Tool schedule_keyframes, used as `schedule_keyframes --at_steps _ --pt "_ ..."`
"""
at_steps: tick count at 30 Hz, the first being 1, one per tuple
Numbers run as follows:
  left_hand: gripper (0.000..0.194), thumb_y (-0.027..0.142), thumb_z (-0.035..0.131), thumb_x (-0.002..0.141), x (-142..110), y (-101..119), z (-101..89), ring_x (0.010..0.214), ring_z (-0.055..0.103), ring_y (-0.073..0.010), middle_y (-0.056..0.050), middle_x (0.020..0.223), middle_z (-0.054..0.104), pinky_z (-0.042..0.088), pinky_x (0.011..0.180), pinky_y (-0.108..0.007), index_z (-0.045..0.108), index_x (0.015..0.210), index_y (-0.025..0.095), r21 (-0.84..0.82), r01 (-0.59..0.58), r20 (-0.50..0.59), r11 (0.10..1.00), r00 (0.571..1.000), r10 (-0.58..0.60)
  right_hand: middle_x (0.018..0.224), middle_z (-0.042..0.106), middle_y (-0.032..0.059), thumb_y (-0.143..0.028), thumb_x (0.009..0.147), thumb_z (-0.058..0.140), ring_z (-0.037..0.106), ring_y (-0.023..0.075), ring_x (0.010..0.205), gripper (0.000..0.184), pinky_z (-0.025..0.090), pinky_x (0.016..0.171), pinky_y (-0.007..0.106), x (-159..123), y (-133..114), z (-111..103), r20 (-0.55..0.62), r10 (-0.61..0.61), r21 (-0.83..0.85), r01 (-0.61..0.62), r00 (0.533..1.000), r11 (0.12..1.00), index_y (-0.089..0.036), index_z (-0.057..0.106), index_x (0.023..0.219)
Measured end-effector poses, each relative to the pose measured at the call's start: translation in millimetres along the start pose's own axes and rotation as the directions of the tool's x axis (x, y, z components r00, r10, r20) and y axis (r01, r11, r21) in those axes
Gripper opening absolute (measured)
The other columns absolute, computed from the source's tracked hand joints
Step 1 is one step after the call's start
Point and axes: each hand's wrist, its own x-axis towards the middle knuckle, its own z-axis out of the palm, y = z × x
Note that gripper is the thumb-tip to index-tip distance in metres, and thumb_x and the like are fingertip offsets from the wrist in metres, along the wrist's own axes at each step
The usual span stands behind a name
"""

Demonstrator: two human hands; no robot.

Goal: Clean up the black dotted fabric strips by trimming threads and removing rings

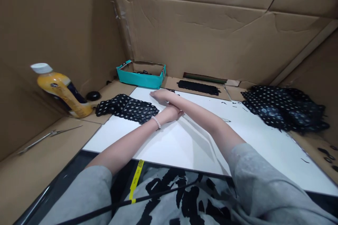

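Observation:
My two forearms cross over the white board. My right hand reaches to the far left, its fingers stretched out low over the board, near the end of a black lace strip with rows of round holes. Under my right forearm is my left hand, a beaded bracelet on its wrist. Its fingers look curled, and my right forearm partly covers them; whatever they may hold is hidden. The lace lies on the board's left part, close to my left wrist.
A teal box with small dark pieces stands at the back, beside a folded black lace piece. More black lace is heaped at right. A yellow bottle and metal tweezers-like tool are left. Cardboard walls enclose everything.

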Motion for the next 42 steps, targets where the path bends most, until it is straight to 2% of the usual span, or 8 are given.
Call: schedule_keyframes --at_steps 5,8,11,16,24,29,34,42 --pt "0.037 0.033 0.051 0.091 -10 17 -24.7 0.127 0.049 -0.0373 -0.014 0.133 0.061 0.035 0.107 -0.048 0.066 0.121 0.018 -0.072 -0.098 -0.005 0.993 0.995 0.098 0.117 0.069 0.0211 -0.035 0.092 0.053 0.060 0.0341 0.116 0.036 0.049 0.092 0.041 -37 13 -3 0.007 0.194 -0.084 -0.193 0.981 0.978 -0.013 0.069 0.115" --pt "0.038 0.039 0.048 0.093 -28 28 -68.8 0.120 0.057 -0.0292 -0.007 0.126 0.067 0.042 0.100 -0.037 0.067 0.123 0.024 -0.271 -0.193 0.197 0.943 0.948 0.250 0.149 0.047 0.0145 -0.050 0.090 0.054 0.043 0.0352 0.135 0.057 0.037 0.108 0.049 -57 17 4 -0.138 0.062 -0.042 -0.069 0.989 0.997 -0.021 0.053 0.140" --pt "0.048 0.049 0.044 0.094 -58 30 -125.9 0.116 0.060 -0.0213 -0.002 0.132 0.064 0.043 0.094 -0.026 0.059 0.134 0.027 -0.457 -0.197 0.306 0.868 0.881 0.361 0.153 0.042 0.0088 -0.047 0.096 0.045 0.032 0.0344 0.143 0.050 0.026 0.114 0.053 -69 18 21 -0.207 0.017 -0.008 -0.019 0.978 1.000 -0.027 0.051 0.142" --pt "0.055 0.057 0.042 0.093 -99 2 -184.0 0.124 0.055 -0.0200 0.000 0.139 0.059 0.041 0.097 -0.022 0.053 0.140 0.031 -0.392 -0.104 0.372 0.914 0.891 0.261 0.148 0.049 0.0062 -0.039 0.102 0.026 0.040 0.0256 0.138 0.048 0.030 0.113 0.044 -66 32 40 -0.283 0.050 0.153 -0.007 0.958 0.988 -0.028 0.054 0.139" --pt "0.060 0.056 0.046 0.086 -103 -91 -135.1 0.122 0.057 -0.0304 -0.008 0.138 0.060 0.041 0.103 -0.035 0.058 0.136 0.024 -0.007 0.242 0.309 0.970 0.923 -0.228 0.150 0.046 0.0074 -0.034 0.101 0.030 0.039 0.0296 0.136 0.046 0.028 0.112 0.049 -50 58 39 -0.240 0.147 0.203 -0.099 0.960 0.974 -0.023 0.055 0.139" --pt "0.056 0.050 0.052 0.081 -92 -126 -95.4 0.120 0.057 -0.0316 -0.013 0.133 0.062 0.040 0.104 -0.038 0.065 0.127 0.020 -0.052 0.178 0.252 0.983 0.954 -0.159 0.151 0.046 0.0032 -0.039 0.102 0.029 0.035 0.0315 0.139 0.047 0.017 0.113 0.064 -58 52 36 -0.272 0.163 0.217 -0.105 0.948 0.971 -0.030 0.045 0.145" --pt "0.050 0.054 0.059 0.076 -87 -139 -86.6 0.110 0.060 -0.0315 -0.011 0.118 0.068 0.043 0.099 -0.037 0.070 0.114 0.023 -0.146 0.146 0.170 0.978 0.978 -0.121 0.156 0.038 0.0025 -0.044 0.101 0.027 0.023 0.0327 0.147 0.050 0.008 0.115 0.067 -84 44 23 -0.293 0.148 0.237 -0.078 0.944 0.968 -0.032 0.043 0.147" --pt "0.068 0.061 0.069 0.066 -88 -154 -98.3 0.105 0.061 -0.0302 -0.008 0.113 0.069 0.046 0.094 -0.036 0.067 0.123 0.024 -0.222 0.215 0.142 0.951 0.972 -0.187 0.158 0.034 0.0087 -0.036 0.096 0.044 0.028 0.0328 0.145 0.040 0.030 0.113 0.053 -186 35 -13 -0.285 0.152 0.135 -0.117 0.946 0.984 -0.025 0.063 0.130"
